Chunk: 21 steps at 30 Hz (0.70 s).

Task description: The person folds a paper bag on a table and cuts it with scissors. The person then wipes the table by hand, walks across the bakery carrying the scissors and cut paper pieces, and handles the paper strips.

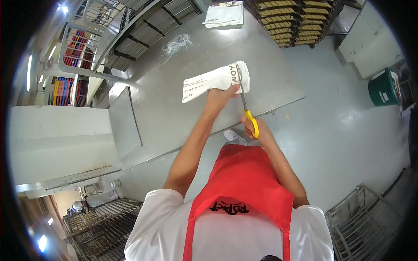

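My left hand (220,98) is closed on a folded white printed bag (209,82), its thumb pressed on top near the right end. Dark lettering runs across that end of the bag. In my right hand (257,130) is a pair of scissors (249,116) with yellow handles. Their metal blades point away from me and reach the lettered end of the bag, beside my left thumb. Whether the blades are around the bag's edge or lying over it, I cannot tell. Both hands are at the near edge of the metal table (265,74).
A tangle of pale thread (176,45) lies on the table. Near its far edge sits a stack of folded white bags (223,15). Racks of trays (300,21) stand beyond on the right. A green bin (384,89) is at far right, a metal rack (365,217) at lower right.
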Each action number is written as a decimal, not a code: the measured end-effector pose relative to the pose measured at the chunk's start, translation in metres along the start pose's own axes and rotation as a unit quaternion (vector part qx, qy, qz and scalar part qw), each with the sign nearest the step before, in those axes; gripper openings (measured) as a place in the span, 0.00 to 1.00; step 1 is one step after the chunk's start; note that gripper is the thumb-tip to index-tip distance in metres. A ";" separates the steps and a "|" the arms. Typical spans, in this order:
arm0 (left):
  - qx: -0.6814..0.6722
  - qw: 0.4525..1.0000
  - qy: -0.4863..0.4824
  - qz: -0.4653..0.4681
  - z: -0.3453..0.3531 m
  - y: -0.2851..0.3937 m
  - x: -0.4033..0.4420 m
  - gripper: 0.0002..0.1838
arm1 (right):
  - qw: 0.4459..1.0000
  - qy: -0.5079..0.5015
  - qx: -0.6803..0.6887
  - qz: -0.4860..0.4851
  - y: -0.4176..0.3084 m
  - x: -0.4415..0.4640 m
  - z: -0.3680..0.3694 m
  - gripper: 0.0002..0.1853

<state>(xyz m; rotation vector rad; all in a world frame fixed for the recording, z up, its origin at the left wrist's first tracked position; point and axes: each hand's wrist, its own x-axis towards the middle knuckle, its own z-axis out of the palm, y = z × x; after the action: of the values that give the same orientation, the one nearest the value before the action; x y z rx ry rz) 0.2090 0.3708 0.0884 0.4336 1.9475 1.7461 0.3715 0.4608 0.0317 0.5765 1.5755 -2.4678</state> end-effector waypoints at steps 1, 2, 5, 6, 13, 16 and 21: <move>0.004 1.000 0.008 0.013 0.001 0.001 -0.001 0.18 | 1.000 0.011 0.006 -0.006 0.001 -0.003 0.002 0.28; 0.004 1.000 0.009 0.015 0.000 0.001 -0.002 0.18 | 1.000 0.022 0.012 -0.012 0.002 -0.005 0.004 0.28; 0.003 0.999 0.005 0.032 0.003 0.005 -0.005 0.17 | 1.000 0.006 0.022 -0.003 -0.008 -0.010 0.007 0.27; 0.014 0.999 -0.009 0.039 0.003 0.006 -0.006 0.17 | 1.000 0.005 0.020 -0.004 -0.011 -0.008 0.008 0.27; 0.019 0.998 -0.009 0.066 0.005 0.011 -0.005 0.17 | 0.998 0.030 0.032 -0.033 -0.012 -0.007 0.008 0.25; 0.017 0.998 -0.011 0.066 0.006 0.012 -0.006 0.17 | 0.999 0.030 0.019 -0.038 -0.007 -0.008 0.009 0.25; 0.043 0.997 -0.028 0.062 0.006 0.013 -0.006 0.16 | 0.999 0.029 0.038 -0.023 -0.016 -0.011 0.009 0.24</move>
<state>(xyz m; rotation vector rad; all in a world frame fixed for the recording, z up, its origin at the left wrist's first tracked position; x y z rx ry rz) 0.2166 0.3743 0.1013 0.6393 1.9998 1.7110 0.3740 0.4589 0.0529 0.6343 1.5379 -2.5779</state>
